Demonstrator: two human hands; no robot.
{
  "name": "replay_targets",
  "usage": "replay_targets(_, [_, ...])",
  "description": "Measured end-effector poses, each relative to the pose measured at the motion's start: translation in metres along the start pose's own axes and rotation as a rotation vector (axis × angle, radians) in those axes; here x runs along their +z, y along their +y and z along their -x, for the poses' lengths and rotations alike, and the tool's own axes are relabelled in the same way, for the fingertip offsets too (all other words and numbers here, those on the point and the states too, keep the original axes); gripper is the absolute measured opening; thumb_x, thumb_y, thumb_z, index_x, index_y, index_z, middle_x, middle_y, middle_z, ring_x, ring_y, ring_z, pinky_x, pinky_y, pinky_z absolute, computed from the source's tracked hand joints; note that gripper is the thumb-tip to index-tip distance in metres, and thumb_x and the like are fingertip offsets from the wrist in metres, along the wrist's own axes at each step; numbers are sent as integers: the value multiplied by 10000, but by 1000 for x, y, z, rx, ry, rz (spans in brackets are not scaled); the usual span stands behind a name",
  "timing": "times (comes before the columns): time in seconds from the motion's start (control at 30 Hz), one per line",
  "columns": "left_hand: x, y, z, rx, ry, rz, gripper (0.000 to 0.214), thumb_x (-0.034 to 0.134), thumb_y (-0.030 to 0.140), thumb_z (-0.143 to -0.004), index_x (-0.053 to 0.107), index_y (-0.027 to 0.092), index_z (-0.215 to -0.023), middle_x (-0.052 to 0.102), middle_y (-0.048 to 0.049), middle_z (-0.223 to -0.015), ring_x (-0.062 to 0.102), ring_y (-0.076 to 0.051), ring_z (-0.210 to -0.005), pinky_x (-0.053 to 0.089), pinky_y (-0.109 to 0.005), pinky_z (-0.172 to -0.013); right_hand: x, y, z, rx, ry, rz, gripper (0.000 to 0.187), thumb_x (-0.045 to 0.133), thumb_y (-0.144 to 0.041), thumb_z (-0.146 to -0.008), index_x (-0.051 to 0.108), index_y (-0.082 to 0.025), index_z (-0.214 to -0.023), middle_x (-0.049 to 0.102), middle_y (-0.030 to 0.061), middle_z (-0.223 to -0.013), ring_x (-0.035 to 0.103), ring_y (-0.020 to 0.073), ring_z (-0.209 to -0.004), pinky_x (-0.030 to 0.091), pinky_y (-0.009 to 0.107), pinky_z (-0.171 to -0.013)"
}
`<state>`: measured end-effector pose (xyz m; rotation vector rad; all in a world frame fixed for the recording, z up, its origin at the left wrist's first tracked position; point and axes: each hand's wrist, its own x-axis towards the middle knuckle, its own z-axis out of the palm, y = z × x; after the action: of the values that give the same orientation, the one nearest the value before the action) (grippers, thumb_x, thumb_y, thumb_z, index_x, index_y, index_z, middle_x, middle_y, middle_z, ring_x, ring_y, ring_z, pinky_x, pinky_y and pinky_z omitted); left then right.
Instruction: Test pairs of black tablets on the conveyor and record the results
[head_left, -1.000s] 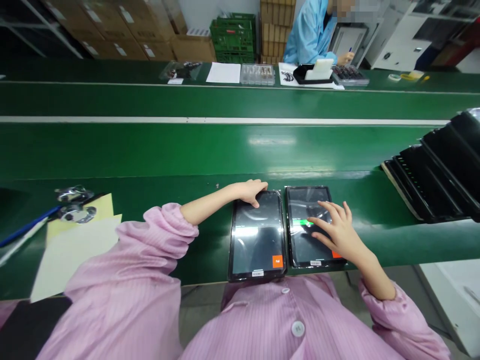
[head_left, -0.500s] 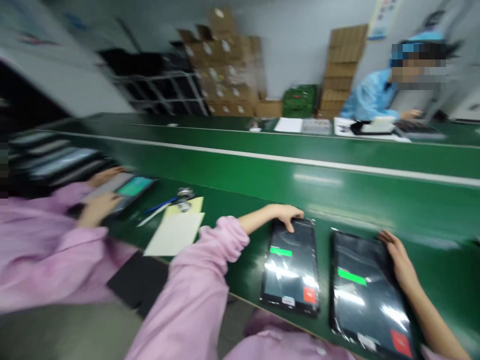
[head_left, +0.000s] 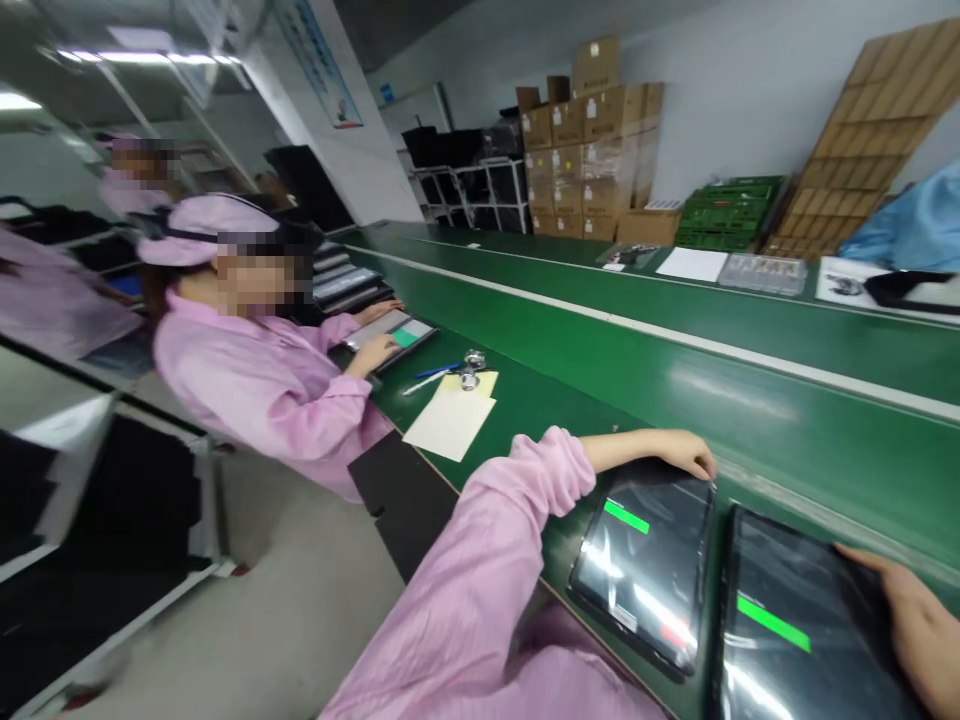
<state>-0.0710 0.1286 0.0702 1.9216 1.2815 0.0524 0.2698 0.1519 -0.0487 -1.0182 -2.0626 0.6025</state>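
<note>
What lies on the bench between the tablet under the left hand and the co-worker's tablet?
In the head view, a pale paper sheet overlapping a yellow sheet, with a blue pen and a shiny metal object at the far edge.

Three tablets [head_left: 641,565], two hands [head_left: 686,452], one co-worker [head_left: 255,370], two paper sheets [head_left: 450,420]

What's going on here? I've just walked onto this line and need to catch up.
A person has their left hand on the top edge of one black tablet and their right hand on a second black tablet. Both tablets lie on a green workbench, and each screen shows a green bar. Further along, a co-worker in a pink smock has both hands on a third tablet.
</note>
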Motion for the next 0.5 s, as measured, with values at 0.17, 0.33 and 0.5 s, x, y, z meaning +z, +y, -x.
replay_targets(0.17, [0, -12, 6, 57, -47, -38, 668, 902, 211, -405, 713, 121, -1040, 713, -90, -1026, 631, -270, -933, 480, -300, -810, -6, -30, -9, 56, -5, -161, 650, 379, -671, -939, 708, -225, -600, 716, 129, -995, 691, 325, -871, 550, 482, -751])
replay_targets(0.33, [-3, -26, 0, 86, -75, -61, 380, 605, 452, -815, 724, 153, -1018, 731, -65, -971, 637, -207, -829, 456, -263, -734, -5, -38, -7, 106, 80, -155, 695, 355, -736, -929, 779, -188, -873, 685, 143, -1058, 647, 301, -1012, 519, 449, -899])
replay_targets(0.5, [-3, -31, -5, 93, -99, -121, 408, 671, 495, -757, 719, 180, -1011, 709, -41, -895, 623, -204, -816, 434, -251, -707, -2, -36, -3, 266, 98, -289, 757, 310, -785, -915, 749, -185, -768, 690, 134, -1065, 621, 292, -1028, 477, 441, -963])
